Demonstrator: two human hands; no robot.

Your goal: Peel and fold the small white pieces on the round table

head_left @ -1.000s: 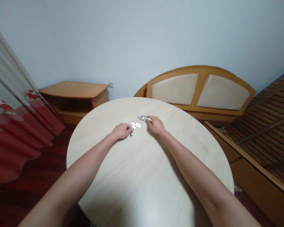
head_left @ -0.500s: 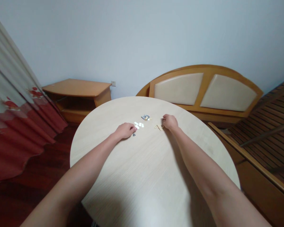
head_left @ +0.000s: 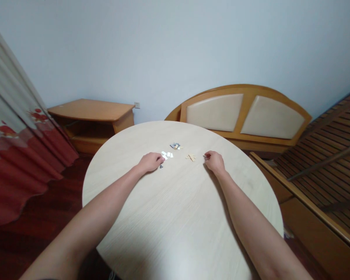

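Observation:
My left hand (head_left: 150,162) rests on the table with its fingers drawn together, the fingertips beside several small flat white pieces (head_left: 168,154). Whether anything is pinched there I cannot make out. Just below those fingertips lie a few small dark grey pieces (head_left: 161,167). My right hand (head_left: 215,161) is closed in a pinch low over the table; a tiny thing shows at its fingertips, too small to name. To the left of it, several tan strips (head_left: 191,157) lie crossed over each other. Farther back is a mixed heap of small grey and tan pieces (head_left: 175,146).
The round, pale wood-grain table (head_left: 175,210) carries all the pieces. Behind it stand a low wooden cabinet (head_left: 90,109) and a padded headboard (head_left: 216,112). A slatted wooden frame (head_left: 326,171) is on the right, a red and white curtain (head_left: 26,155) on the left.
My right hand has moved right and toward me, away from the tan strips, which now show fully. My left hand stays by the white pieces. The whole view has shifted slightly.

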